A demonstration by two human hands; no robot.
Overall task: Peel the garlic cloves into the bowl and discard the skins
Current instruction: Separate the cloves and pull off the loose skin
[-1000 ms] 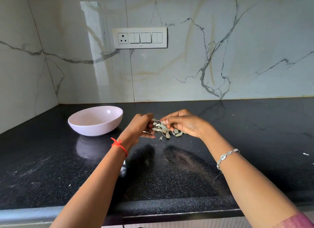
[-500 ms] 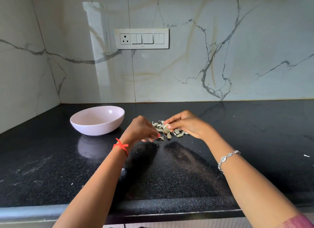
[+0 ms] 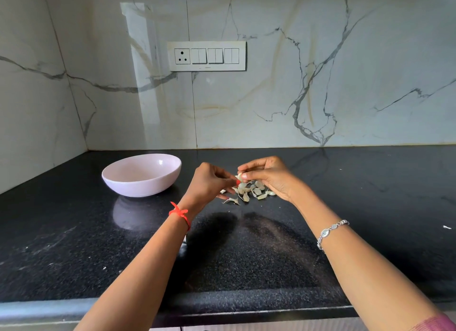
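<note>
One bowl (image 3: 142, 175), one skin heap (image 3: 249, 193); left hand (image 3: 209, 183) and right hand (image 3: 270, 177) both pinch one garlic clove (image 3: 239, 176), pointing unclear.

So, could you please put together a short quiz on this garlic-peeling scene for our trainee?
1. True or false: the bowl stands on the counter to the left of the garlic pile.
2. What does the right hand pinch? A) a garlic clove B) a spoon C) a knife
3. Fill in: the silver bracelet sits on the ___ wrist.
Key: 1 true; 2 A; 3 right.
</note>
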